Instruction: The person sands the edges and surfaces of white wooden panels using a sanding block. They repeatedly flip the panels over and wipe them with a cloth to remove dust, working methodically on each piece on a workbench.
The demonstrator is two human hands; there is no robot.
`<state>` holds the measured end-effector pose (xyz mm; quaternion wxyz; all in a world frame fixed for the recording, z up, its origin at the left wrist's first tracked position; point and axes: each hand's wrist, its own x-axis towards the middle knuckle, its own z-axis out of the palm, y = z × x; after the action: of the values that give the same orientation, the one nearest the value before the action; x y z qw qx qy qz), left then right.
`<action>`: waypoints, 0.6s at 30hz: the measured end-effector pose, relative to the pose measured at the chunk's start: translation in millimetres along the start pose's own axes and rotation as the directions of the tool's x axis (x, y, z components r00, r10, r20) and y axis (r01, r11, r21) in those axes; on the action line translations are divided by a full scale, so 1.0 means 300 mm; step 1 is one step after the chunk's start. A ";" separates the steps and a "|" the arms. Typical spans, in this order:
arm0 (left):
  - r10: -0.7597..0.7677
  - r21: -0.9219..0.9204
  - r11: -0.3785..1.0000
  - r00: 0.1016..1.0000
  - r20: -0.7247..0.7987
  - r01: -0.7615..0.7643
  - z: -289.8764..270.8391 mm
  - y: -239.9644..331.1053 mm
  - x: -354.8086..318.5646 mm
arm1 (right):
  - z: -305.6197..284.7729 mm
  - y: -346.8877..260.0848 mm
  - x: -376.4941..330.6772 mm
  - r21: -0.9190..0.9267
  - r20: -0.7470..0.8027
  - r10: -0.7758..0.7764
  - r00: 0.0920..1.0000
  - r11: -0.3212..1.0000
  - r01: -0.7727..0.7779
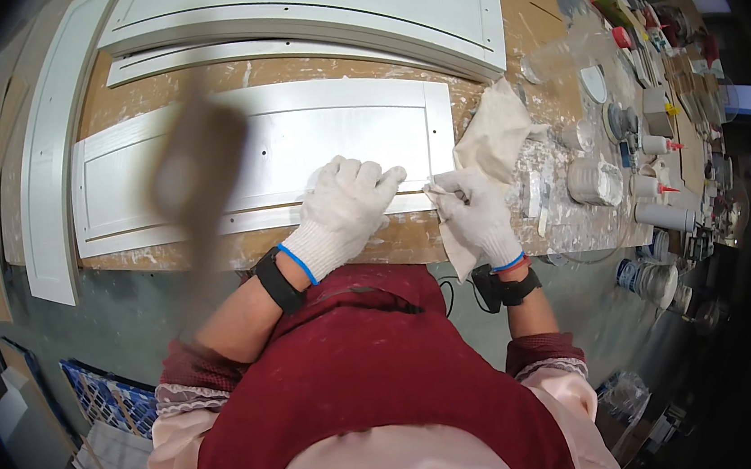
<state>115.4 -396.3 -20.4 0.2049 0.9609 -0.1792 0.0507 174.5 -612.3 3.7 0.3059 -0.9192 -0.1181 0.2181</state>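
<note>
A white framed panel (208,183) with a groove near its edge and small dark holes lies on the worktable in front of me. My left hand (343,209), in a white knit glove with a blue cuff, rests on the panel's near edge. Its fingers lie against the surface and hold nothing. At the panel's near right corner, my right hand (479,215), gloved alike, pinches a beige cloth (494,137). The fingertips press a bit of it to the corner groove. The rest of the cloth spreads over the table beside the panel and hangs past its front edge.
More white panels (299,7) are stacked at the back, and another stands at the left (66,165). A paint-spattered tub (595,182), bottles (656,144) and jars crowd the right side. A blurred brown object (197,166) hangs close before the view.
</note>
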 end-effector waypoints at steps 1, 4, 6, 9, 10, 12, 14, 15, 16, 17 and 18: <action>-0.003 0.015 1.000 1.000 -0.009 0.003 0.000 -0.003 -0.001 | -0.022 -0.025 0.003 0.008 0.058 0.035 0.998 0.999 -0.036; 0.001 0.023 1.000 1.000 -0.007 0.000 0.014 0.001 0.006 | 0.001 -0.004 -0.011 -0.063 -0.025 -0.089 0.996 0.994 0.087; -0.014 0.038 0.999 0.999 0.033 0.013 0.016 -0.004 0.006 | 0.025 0.020 -0.007 -0.107 -0.060 -0.155 0.986 0.983 0.148; -0.013 0.032 0.999 1.000 0.010 0.012 0.016 -0.006 0.002 | 0.000 0.015 0.014 -0.099 -0.002 -0.076 0.997 0.992 0.075; -0.002 0.023 1.000 1.000 0.002 0.002 0.011 -0.008 0.005 | -0.016 -0.001 0.003 -0.073 0.000 -0.037 0.999 0.997 0.037; 0.008 -0.002 1.000 1.000 -0.014 -0.008 0.005 -0.005 0.000 | -0.030 0.023 -0.006 0.157 -0.001 0.032 0.999 0.987 -0.032; 0.011 -0.008 1.000 1.000 -0.003 -0.011 -0.001 0.002 0.005 | -0.018 0.094 -0.009 0.547 0.001 0.119 0.993 0.831 -0.100; 0.015 -0.014 1.000 1.000 0.006 -0.014 -0.002 0.003 0.007 | -0.011 0.091 -0.013 0.557 0.020 0.125 0.992 0.823 -0.115; 0.008 -0.005 1.000 1.000 0.003 -0.008 0.001 -0.002 0.004 | -0.001 0.080 -0.008 0.364 -0.030 0.031 0.999 0.931 -0.018; 0.008 -0.002 1.000 1.000 0.001 -0.008 0.008 -0.004 0.003 | 0.004 0.060 -0.001 0.148 -0.061 -0.063 0.996 0.986 0.072; -0.002 0.007 1.000 1.000 -0.001 0.002 0.012 -0.005 0.003 | 0.010 0.039 0.006 -0.075 -0.061 -0.170 0.984 0.983 0.165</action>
<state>116.8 -396.7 -24.1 0.2016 0.9617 -0.1781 0.0517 175.8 -619.3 -6.2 0.2949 -0.9228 -0.1922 0.1564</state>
